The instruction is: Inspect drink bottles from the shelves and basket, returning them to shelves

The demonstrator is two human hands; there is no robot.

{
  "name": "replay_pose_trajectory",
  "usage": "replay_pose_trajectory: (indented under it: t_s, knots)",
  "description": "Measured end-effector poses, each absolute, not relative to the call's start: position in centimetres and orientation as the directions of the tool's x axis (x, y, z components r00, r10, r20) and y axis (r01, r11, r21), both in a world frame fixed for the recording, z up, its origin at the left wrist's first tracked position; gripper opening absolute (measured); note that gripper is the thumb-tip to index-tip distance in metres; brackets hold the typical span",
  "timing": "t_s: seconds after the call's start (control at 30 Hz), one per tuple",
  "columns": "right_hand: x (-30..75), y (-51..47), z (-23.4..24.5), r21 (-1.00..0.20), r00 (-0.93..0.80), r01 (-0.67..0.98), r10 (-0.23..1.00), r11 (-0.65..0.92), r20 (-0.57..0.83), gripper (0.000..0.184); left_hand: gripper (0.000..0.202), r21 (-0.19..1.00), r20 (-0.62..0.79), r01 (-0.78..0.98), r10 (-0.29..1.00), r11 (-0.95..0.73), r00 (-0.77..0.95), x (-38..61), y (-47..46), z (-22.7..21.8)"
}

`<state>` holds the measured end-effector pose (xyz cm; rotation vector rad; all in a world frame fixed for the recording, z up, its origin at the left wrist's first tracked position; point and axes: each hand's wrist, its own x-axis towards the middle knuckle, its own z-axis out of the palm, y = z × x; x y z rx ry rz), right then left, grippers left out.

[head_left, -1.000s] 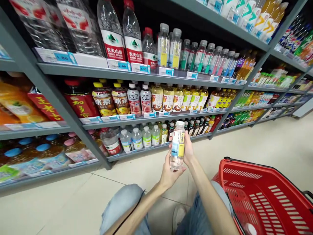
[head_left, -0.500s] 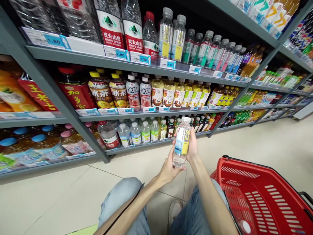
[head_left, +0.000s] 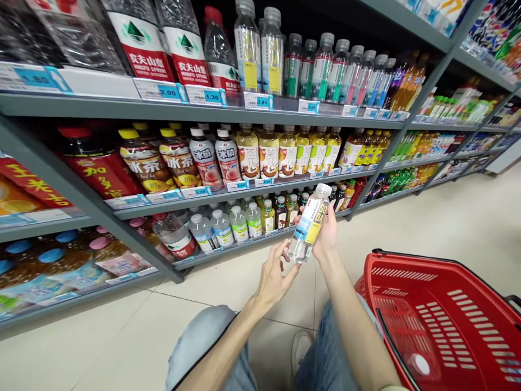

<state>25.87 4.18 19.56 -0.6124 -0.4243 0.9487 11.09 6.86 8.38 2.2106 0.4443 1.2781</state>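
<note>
Your left hand (head_left: 274, 277) and right hand (head_left: 325, 233) are bare, and so are both forearms (head_left: 350, 320) as far down as they show. You wear faded light-blue denim jeans (head_left: 199, 339), the cloth paler over the knees. A thin black cord (head_left: 211, 355) runs along the edge of your left forearm, across the denim. Between your legs shows one pale, off-white shoe (head_left: 300, 347) with a rounded toe.

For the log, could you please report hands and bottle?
Right hand holds soda bottle, tilted. Left hand open, fingertips near its base. Red basket beside.
</note>
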Motion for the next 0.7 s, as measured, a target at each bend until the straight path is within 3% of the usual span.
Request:
replay_pose_trajectory:
  t_s: [0.33, 0.57, 0.7]
  knots:
    - [24.8, 4.6, 19.3, -0.591, 0.461, -0.717, 0.887, 0.37, -0.004, 0.05, 0.073, 0.726, 0.556, 0.115, 0.678, -0.678, 0.481, 10.8, 7.3, 8.9]
    - [24.9, 4.6, 19.5, -0.602, 0.423, -0.723, 0.906, 0.339, 0.002, 0.051, 0.071, 0.688, 0.619, 0.092, 0.648, -0.72, 0.443, 10.8, 7.4, 8.4]
    - [25.3, 4.3, 19.8, -0.63, 0.434, -0.674, 0.897, 0.385, 0.084, 0.039, 0.076, 0.683, 0.581, 0.078, 0.606, -0.726, 0.544, 10.3, 7.6, 7.8]
